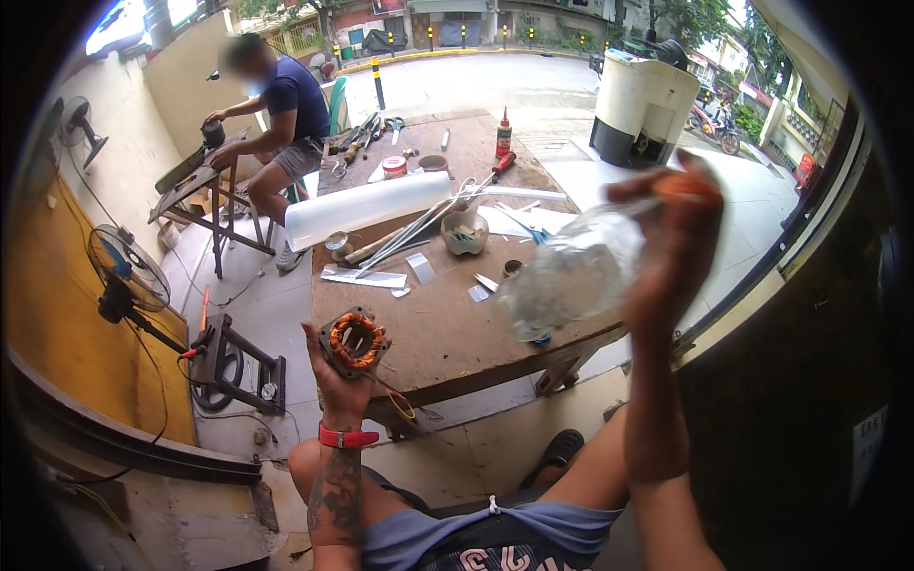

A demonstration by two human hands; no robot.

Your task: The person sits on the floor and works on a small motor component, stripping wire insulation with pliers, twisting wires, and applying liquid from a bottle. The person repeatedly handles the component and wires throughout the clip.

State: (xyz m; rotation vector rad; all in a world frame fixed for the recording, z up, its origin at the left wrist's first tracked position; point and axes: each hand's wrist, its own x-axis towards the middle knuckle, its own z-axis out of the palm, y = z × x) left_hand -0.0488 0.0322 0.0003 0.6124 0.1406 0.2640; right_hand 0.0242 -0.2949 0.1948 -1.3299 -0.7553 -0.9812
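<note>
My left hand point(341, 395), palm up with a red band on the wrist, holds an electric motor stator point(354, 362) at the table's near left edge. Orange wire windings ring the stator's open middle, and thin yellow and red leads trail from it. My right hand point(666, 252), raised over the table's right side and blurred by motion, grips a clear plastic bottle point(571, 271) with an orange cap. The bottle is tilted, its base pointing left and down; whatever is inside is hard to make out.
The wooden table point(428, 333) bears a roll of clear sheet point(371, 207), a cut-off bowl point(465, 233), blue-handled scissors point(535, 231), a red bottle point(503, 133) and tools. A co-worker point(286, 105) sits at a stand on the left. Fans point(124, 271) stand along the wall.
</note>
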